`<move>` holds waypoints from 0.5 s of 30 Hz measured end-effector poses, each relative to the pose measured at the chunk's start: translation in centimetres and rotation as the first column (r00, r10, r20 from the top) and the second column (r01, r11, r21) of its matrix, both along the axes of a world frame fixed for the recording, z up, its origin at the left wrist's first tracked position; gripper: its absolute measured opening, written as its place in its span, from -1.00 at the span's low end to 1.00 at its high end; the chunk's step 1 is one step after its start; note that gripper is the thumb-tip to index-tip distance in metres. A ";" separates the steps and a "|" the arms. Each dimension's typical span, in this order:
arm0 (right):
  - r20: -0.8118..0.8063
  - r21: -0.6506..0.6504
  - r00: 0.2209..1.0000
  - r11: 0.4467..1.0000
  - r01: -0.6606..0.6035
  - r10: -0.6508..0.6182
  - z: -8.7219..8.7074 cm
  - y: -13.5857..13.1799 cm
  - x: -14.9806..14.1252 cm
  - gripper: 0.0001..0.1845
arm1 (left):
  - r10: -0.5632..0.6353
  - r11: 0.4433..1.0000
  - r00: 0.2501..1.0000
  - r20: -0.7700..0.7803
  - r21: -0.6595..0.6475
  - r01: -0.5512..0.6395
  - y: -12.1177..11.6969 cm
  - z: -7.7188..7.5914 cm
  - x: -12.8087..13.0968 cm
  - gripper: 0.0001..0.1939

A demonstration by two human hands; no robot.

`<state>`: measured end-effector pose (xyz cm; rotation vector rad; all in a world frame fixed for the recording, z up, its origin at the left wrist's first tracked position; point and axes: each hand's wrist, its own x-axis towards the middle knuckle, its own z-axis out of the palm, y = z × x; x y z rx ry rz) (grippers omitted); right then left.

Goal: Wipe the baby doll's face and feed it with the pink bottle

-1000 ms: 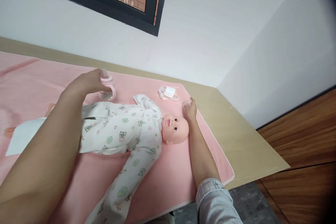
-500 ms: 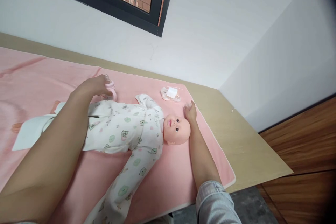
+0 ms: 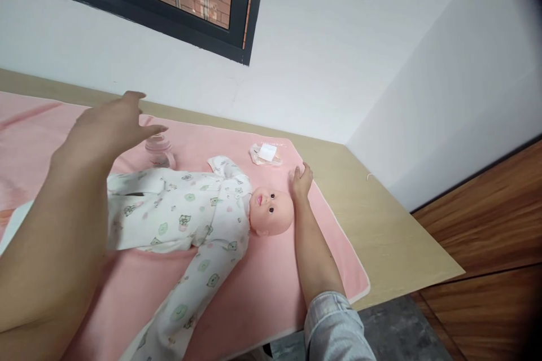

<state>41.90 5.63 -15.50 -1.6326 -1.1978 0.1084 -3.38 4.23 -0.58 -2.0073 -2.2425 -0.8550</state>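
Note:
My left hand is raised with thumb and fingers spread, holding nothing. Just below its thumb, a clear baby bottle with a pink collar and handle stands on the pink blanket; the thumb partly covers its top. My right hand rests near the blanket's right edge, beyond the doll's head, with its fingers curled round a small clear cap, mostly hidden. Between my arms a baby doll lies on its back in a white, bear-printed outfit.
A crinkled clear packet with a white label lies behind the doll's head. The wooden tabletop shows past the blanket on the right. A white wall and a dark-framed window border the back.
My left hand has let go of the bottle, opened and moved up and left. The bottle stays standing beside the doll. My right hand stays by the doll's head while the view shifts slightly.

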 end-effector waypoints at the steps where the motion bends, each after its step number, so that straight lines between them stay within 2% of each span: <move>1: 0.023 0.057 1.000 0.998 0.013 -0.014 0.1 0.0 -0.1 -0.46 | -0.063 0.993 0.997 -0.052 0.092 0.067 -1.5 1.0 1.9 -0.08; 4: 0.099 0.210 0.995 0.977 -0.040 0.019 0.6 -0.2 -0.7 -0.54 | -0.380 0.908 0.911 -0.164 0.122 0.401 -4.6 2.9 8.2 -0.36; 6: 0.165 0.231 0.982 0.964 -0.133 0.096 0.9 -0.3 -1.3 -0.54 | -0.615 0.781 0.761 -0.207 -0.027 0.624 -5.0 3.1 12.2 -0.45; 8: 0.239 0.186 0.954 0.956 -0.226 0.179 1.0 -0.5 -2.2 -0.55 | -0.776 0.630 0.603 -0.187 -0.188 0.753 -4.3 2.7 15.6 -0.50; 10: 0.299 0.113 0.920 0.948 -0.297 0.253 0.9 -0.5 -3.1 -0.55 | -0.877 0.478 0.468 -0.111 -0.314 0.820 -3.1 1.7 18.4 -0.50; 12: 0.336 0.018 0.878 0.930 -0.367 0.341 0.8 -0.5 -3.9 -0.58 | -0.924 0.329 0.382 0.032 -0.445 0.833 -2.1 0.7 20.8 -0.45; 14: 0.347 -0.089 0.833 0.899 -0.429 0.432 0.7 -0.4 -4.6 -0.63 | -0.909 0.227 0.379 0.176 -0.554 0.801 -1.3 -0.4 22.6 -0.36; 15: 0.349 -0.135 0.809 0.880 -0.456 0.473 0.7 -0.3 -4.8 -0.66 | -0.892 0.200 0.394 0.220 -0.592 0.781 -1.0 -0.9 23.5 -0.32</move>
